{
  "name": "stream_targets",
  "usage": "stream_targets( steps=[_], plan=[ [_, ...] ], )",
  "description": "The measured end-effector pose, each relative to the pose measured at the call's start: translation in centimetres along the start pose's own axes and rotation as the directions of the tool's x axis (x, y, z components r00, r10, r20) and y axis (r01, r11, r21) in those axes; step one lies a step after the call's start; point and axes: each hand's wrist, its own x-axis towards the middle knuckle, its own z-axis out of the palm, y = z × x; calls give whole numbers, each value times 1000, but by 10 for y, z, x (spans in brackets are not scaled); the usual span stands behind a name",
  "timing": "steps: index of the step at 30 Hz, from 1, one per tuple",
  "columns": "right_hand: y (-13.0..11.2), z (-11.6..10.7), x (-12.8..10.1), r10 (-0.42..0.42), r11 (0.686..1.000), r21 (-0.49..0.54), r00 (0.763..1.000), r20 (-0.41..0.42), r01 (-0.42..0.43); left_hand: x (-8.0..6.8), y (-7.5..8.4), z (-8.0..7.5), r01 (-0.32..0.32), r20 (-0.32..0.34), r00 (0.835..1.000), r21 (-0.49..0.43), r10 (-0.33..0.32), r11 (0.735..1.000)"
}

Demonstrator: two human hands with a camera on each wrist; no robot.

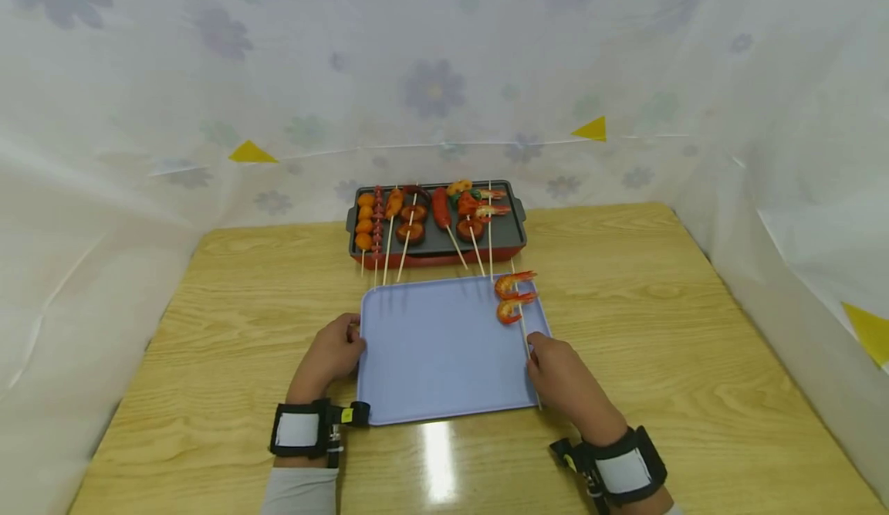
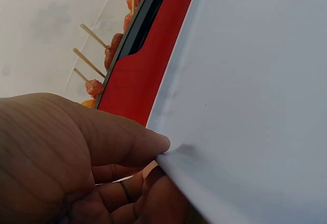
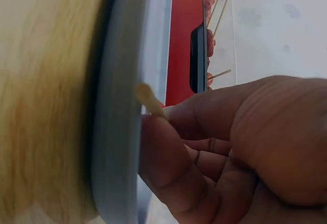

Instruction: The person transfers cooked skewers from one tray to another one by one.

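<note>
Head view takes in a wooden table (image 1: 625, 330) walled round by a pale flower-print sheet (image 1: 208, 75) carrying small yellow triangles (image 1: 590, 129), and at the centre of the table lies a light blue tray (image 1: 437, 353), flat on the wood, with a red-sided grill pan (image 1: 437, 249) touching or just beside its 12 o'clock edge; the pan's dark plate holds a row of skewers (image 1: 410, 218) loaded with orange balls, sausages, ring slices and shrimp, their bare sticks pointing toward 6 o'clock over the pan's front wall. At the tray's 3 o'clock edge, up toward 1 o'clock, rests a shrimp skewer (image 1: 515, 297) with two orange shrimp on the tray surface and its stick running down along that rim toward 5 o'clock. Left hand (image 1: 332, 353) sits at the tray's 9 o'clock edge; the left wrist view shows its thumb (image 2: 138, 142) on top of the rim and curled fingers beneath, so it grips the tray. Right hand (image 1: 566, 380) is at the 4 o'clock edge; the right wrist view shows thumb and forefinger (image 3: 168, 157) pinching the skewer's stick (image 3: 150, 100) right against the tray rim (image 3: 120, 132). Both wrists wear black bands with white patches
</note>
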Motion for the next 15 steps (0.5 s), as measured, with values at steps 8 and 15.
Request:
stream_targets(
  steps=[8, 15],
  plan=[
    [4, 2, 0, -25, 1000, 1, 1000, 4, 25, 0, 1, 0, 3, 4, 1000, -1, -3, 1000],
    [6, 3, 1, -21, 1000, -12, 1000, 9, 21, -2, 2, 0, 0, 4, 1000, -2, 0, 1000]
  ],
)
